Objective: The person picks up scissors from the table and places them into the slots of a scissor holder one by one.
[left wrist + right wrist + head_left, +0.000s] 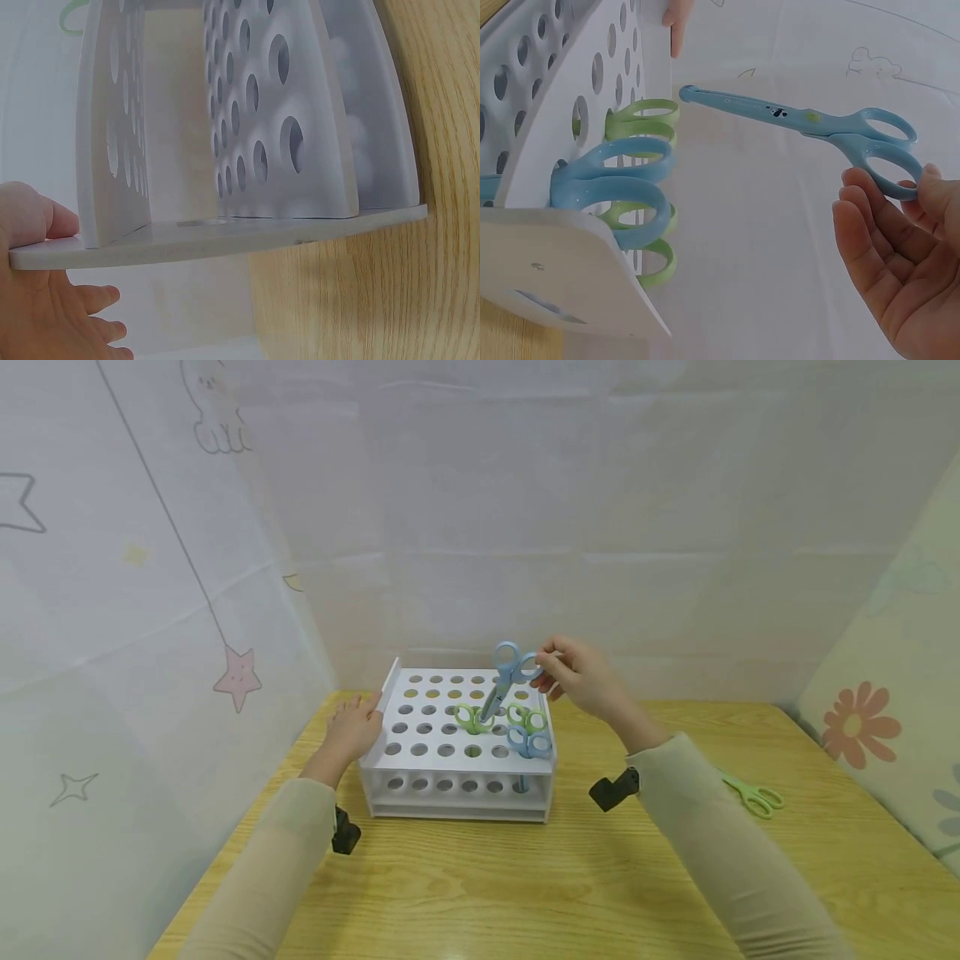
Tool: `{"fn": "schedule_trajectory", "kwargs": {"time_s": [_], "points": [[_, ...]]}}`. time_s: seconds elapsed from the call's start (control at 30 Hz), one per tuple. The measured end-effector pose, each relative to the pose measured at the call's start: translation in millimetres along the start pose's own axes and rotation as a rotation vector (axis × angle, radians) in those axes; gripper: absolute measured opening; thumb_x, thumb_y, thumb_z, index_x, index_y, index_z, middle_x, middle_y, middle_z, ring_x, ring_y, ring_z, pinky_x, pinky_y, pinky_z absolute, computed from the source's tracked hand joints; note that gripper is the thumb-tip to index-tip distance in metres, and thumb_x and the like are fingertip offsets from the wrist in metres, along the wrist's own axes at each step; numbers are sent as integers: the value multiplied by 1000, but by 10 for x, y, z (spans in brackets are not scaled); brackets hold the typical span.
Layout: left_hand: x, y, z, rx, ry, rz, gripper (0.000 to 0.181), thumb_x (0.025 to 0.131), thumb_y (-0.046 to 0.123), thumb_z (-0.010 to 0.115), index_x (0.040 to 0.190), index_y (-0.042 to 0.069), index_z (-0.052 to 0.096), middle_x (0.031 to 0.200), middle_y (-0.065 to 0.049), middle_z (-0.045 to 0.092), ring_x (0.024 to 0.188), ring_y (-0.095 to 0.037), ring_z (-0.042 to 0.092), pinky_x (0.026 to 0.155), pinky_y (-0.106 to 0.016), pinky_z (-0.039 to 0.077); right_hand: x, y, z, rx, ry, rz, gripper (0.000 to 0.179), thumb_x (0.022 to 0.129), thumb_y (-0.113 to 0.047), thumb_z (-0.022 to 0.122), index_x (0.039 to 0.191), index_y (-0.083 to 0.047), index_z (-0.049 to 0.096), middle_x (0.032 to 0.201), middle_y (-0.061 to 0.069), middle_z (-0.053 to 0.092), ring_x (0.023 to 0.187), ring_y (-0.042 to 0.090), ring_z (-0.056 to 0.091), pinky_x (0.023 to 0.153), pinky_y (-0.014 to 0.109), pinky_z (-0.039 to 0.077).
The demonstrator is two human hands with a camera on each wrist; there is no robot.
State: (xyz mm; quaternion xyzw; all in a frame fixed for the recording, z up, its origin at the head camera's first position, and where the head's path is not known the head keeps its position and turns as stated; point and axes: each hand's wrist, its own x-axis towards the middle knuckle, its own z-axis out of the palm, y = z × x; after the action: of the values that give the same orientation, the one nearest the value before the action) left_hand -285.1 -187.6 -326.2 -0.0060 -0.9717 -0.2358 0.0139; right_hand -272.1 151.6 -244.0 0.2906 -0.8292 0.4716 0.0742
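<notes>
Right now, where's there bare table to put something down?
Bare table: in front of the white rack, between the sleeves; and between the loose green scissors and back curtain. Crowded: the rack's right side, with standing scissors near the right hand.

A wood-grain desk, seen from my remote post, carries a white tiered rack at left and, well apart to the right, green scissors lying partly hidden by a sleeve.

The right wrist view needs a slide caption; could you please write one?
Right grip pinches blue scissors by one handle loop above a white perforated rack.
</notes>
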Motion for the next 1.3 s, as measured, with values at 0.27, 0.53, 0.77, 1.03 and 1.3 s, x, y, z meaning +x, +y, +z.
{"fn": "schedule_trajectory", "kwargs": {"time_s": [0.27, 0.53, 0.77, 1.03, 1.3], "points": [[-8, 2, -1, -2, 5, 7, 54, 95, 23, 19, 147, 9, 21, 147, -28, 11, 132, -50, -1, 105, -58, 1, 5, -20, 124, -3, -52, -4, 15, 97, -12, 45, 96, 1, 52, 78, 14, 65, 69, 26, 62, 60, 43, 53], [-16, 13, -2, -4, 0, 3, 54, 95, 23, 19, 147, 8, 21, 147, -29, 12, 132, -50, -1, 105, -57, 0, 7, -7, 231, -41, -97, -6, 13, 96, -11, 47, 93, -1, 54, 77, 17, 64, 71, 36, 62, 58, 39, 54], [-16, 12, 2, -11, 0, -3, 54, 95, 23, 20, 147, 8, 21, 147, -29, 11, 132, -50, -2, 105, -57, 0, 3, 19, 319, -92, -122, -10, 12, 95, -10, 49, 91, -1, 55, 72, 11, 63, 67, 32, 62, 53, 29, 52], [-17, 6, 0, -13, -8, -15, 54, 95, 23, 19, 147, 9, 20, 147, -28, 9, 132, -49, -3, 105, -57, -1, -5, 67, 420, -113, -164, 42, 11, 95, -10, 50, 93, -1, 56, 73, 13, 62, 66, 28, 59, 59, 40, 53], [-15, 10, -6, -15, -9, -15, 53, 96, 24, 19, 147, 9, 19, 147, -28, 9, 132, -50, -3, 105, -57, 0, -14, 106, 513, -150, -173, 63, 11, 94, -14, 52, 91, -6, 58, 69, 5, 62, 59, 27, 59, 50, 30, 50]]}}
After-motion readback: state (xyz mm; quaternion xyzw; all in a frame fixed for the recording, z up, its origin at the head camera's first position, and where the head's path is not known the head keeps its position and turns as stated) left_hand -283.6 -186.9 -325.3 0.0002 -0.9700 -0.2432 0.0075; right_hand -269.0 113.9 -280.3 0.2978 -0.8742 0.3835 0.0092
